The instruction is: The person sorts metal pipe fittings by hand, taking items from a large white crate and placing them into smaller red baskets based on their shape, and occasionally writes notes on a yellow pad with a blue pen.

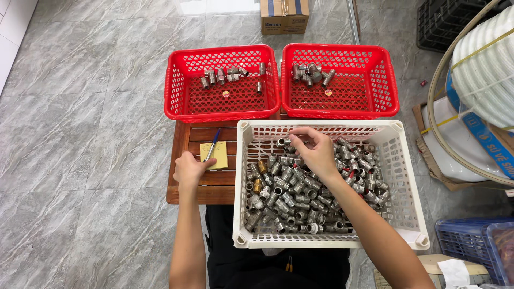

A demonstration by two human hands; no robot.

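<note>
A white plastic basket (pixel 412 214) in front of me is filled with several silver metal pipe fittings (pixel 289 198), a few of them brass-coloured. My right hand (pixel 316 152) reaches into the basket's far part, fingers curled over the fittings near a fitting (pixel 284 142) at its fingertips; whether it grips one I cannot tell. My left hand (pixel 190 168) rests in a loose fist on the wooden table (pixel 184 195), beside a yellow notepad (pixel 215 155) with a blue pen (pixel 213 144) lying on it.
Two red baskets stand at the far side: the left one (pixel 176 109) and the right one (pixel 393 104) each hold several fittings. A cardboard box (pixel 284 16) sits beyond. Coiled white hose (pixel 482 69) and a blue crate (pixel 460 241) are to the right. Grey tiled floor surrounds.
</note>
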